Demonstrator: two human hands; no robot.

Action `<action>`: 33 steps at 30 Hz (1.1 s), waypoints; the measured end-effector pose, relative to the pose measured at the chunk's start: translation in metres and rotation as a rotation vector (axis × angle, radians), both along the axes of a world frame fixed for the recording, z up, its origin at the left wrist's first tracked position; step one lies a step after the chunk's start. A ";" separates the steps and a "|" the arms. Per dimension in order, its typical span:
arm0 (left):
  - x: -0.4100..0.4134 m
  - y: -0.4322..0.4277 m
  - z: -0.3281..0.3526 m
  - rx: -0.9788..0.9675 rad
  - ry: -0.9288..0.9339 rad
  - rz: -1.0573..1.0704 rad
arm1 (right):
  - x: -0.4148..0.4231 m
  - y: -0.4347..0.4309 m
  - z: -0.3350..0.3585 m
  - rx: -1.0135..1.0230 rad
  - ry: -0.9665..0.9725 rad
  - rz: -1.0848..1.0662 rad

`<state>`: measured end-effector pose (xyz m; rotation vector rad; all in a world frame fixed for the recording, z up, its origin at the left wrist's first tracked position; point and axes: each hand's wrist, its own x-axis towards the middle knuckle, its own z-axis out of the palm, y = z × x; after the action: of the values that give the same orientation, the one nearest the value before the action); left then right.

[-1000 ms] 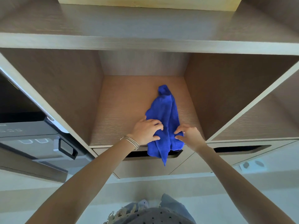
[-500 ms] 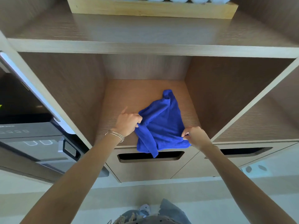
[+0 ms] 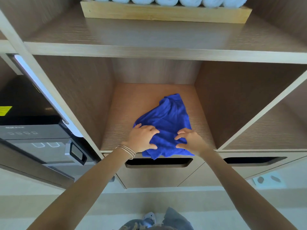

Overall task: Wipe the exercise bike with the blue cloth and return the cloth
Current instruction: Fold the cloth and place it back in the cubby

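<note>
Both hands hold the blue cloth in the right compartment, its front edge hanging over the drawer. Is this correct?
Not the right one: the head view shows the blue cloth in the middle compartment. The left hand and right hand do hold it, its front edge hanging over the drawer.

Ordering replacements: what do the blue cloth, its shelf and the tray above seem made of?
Blue cloth: soft matte fabric, probably microfibre; it crumples in fuzzy folds. Shelf: matte wood-look board, laminate or veneer; fine even streaks. Tray: pale bare-looking wood; grain and a plain cut edge show.
</note>
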<state>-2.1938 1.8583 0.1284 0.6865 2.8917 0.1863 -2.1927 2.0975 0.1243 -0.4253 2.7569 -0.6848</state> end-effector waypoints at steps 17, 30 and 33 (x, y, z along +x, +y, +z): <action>0.018 -0.040 0.004 0.088 0.109 -0.093 | 0.038 0.007 -0.025 0.123 0.256 -0.071; 0.005 -0.063 -0.002 0.156 0.114 0.229 | -0.014 -0.002 0.008 -0.099 0.115 -0.306; -0.012 -0.056 0.003 0.230 0.031 0.378 | -0.025 -0.009 0.011 -0.015 0.164 -0.298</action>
<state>-2.2061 1.8021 0.1310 0.1631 3.0312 0.5660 -2.2180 2.0881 0.1355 -0.0743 3.0063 -0.7692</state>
